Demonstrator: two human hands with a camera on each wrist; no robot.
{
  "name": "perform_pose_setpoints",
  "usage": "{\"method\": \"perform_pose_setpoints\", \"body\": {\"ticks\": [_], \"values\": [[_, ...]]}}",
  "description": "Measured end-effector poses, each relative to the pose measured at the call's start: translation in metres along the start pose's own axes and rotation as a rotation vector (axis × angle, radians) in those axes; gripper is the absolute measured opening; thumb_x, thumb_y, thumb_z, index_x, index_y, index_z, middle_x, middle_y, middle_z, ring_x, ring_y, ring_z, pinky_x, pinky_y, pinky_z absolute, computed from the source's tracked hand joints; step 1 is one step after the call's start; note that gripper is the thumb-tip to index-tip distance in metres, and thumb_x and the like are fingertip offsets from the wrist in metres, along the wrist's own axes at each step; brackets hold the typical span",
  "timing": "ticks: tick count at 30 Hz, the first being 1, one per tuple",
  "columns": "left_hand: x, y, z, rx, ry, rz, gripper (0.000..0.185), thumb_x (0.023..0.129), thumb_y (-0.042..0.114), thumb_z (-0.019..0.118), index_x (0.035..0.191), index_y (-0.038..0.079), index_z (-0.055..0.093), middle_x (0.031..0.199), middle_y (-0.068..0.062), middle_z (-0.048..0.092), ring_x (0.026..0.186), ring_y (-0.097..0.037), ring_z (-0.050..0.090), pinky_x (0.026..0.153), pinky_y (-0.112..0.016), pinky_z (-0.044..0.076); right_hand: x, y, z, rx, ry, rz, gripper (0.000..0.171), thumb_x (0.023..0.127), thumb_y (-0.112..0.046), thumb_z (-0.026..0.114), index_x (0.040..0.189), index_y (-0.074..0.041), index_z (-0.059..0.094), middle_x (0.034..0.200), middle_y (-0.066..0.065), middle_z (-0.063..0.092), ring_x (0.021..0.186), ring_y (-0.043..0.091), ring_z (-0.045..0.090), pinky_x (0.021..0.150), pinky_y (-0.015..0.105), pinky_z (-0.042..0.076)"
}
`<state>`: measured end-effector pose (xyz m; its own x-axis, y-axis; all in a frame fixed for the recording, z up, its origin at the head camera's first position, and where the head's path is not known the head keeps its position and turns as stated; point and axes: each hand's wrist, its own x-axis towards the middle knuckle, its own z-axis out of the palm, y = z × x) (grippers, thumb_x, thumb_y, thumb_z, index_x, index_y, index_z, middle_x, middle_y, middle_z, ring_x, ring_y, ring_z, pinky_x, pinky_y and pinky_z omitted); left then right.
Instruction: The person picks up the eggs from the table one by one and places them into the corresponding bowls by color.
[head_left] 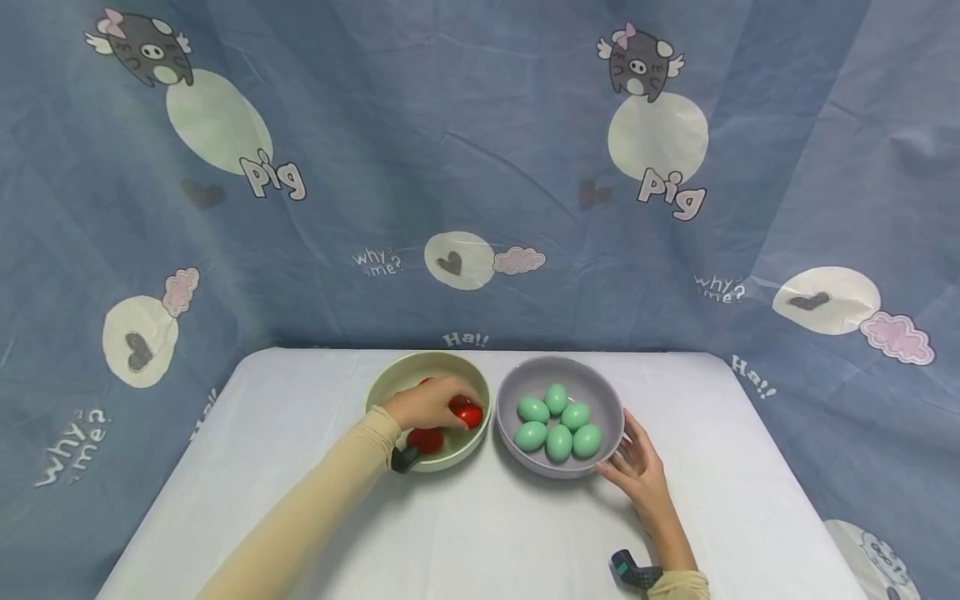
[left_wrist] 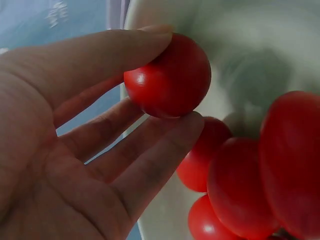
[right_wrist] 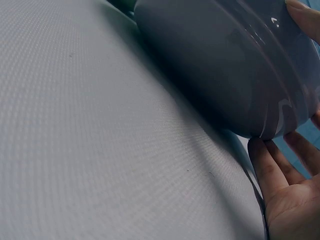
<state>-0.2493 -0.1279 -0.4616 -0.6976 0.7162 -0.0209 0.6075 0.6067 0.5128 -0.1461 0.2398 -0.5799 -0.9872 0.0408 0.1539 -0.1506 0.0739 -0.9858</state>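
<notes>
In the left wrist view my left hand [left_wrist: 75, 145] pinches a red egg [left_wrist: 172, 77] between thumb and fingertips. The head view shows this hand [head_left: 427, 402] over the light green bowl [head_left: 386, 385], with its red egg [head_left: 470, 415] near the right rim. More red eggs [left_wrist: 240, 187] lie in that bowl, partly covered by the hand and wrist. My right hand [head_left: 640, 467] rests its spread fingers and thumb against the right outer wall of the purple-grey bowl [head_left: 558, 367]. Fingertips [right_wrist: 257, 145] touch that wall in the right wrist view. Several mint-green eggs [head_left: 558, 442] lie inside.
Both bowls stand side by side near the back of a white table [head_left: 480, 533]. A blue patterned cloth [head_left: 480, 167] hangs behind and around it. Dark wrist devices show at the left wrist [head_left: 405, 458] and right wrist [head_left: 633, 570].
</notes>
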Motion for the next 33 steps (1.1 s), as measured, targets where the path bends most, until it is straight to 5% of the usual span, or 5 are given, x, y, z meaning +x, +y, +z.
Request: {"method": "perform_pose_setpoints", "body": {"ticks": [7,15,25,33], "values": [[0.018,-0.003,0.0,0.007,-0.093,-0.081,0.039,0.078,0.008,0.087,0.116,0.011,0.078,0.109,-0.001,0.078,0.099,-0.016,0.07,0.092,-0.03,0.059,0.001,-0.001,0.001,-0.005,-0.008,0.005,0.097,0.086,0.004,0.077,0.165,-0.018,0.025,0.169,0.018,0.028,0.133,-0.005,0.049,0.108,0.012,0.046],[0.024,-0.003,0.001,-0.032,-0.148,-0.078,0.035,0.073,0.001,0.087,0.107,0.006,0.078,0.1,-0.01,0.078,0.095,-0.025,0.073,0.078,-0.021,0.057,0.0,0.0,0.0,-0.001,0.001,0.011,0.097,0.085,0.004,0.078,0.164,-0.017,0.026,0.169,0.017,0.029,0.134,-0.004,0.05,0.108,0.013,0.047],[0.023,-0.003,0.002,0.001,-0.128,-0.067,0.037,0.072,-0.002,0.087,0.108,0.006,0.078,0.1,-0.009,0.078,0.093,-0.023,0.071,0.08,-0.021,0.057,0.002,0.002,-0.003,0.002,-0.011,0.004,0.097,0.085,0.004,0.077,0.165,-0.017,0.025,0.169,0.018,0.027,0.134,-0.004,0.049,0.108,0.012,0.046],[0.015,-0.008,0.007,-0.008,-0.093,-0.015,0.039,0.084,0.006,0.082,0.122,0.001,0.072,0.119,-0.013,0.075,0.11,-0.031,0.07,0.097,-0.037,0.059,0.0,0.002,-0.003,-0.008,-0.007,0.038,0.099,0.085,0.003,0.078,0.165,-0.019,0.025,0.169,0.014,0.028,0.134,-0.004,0.05,0.108,0.013,0.047]]}}
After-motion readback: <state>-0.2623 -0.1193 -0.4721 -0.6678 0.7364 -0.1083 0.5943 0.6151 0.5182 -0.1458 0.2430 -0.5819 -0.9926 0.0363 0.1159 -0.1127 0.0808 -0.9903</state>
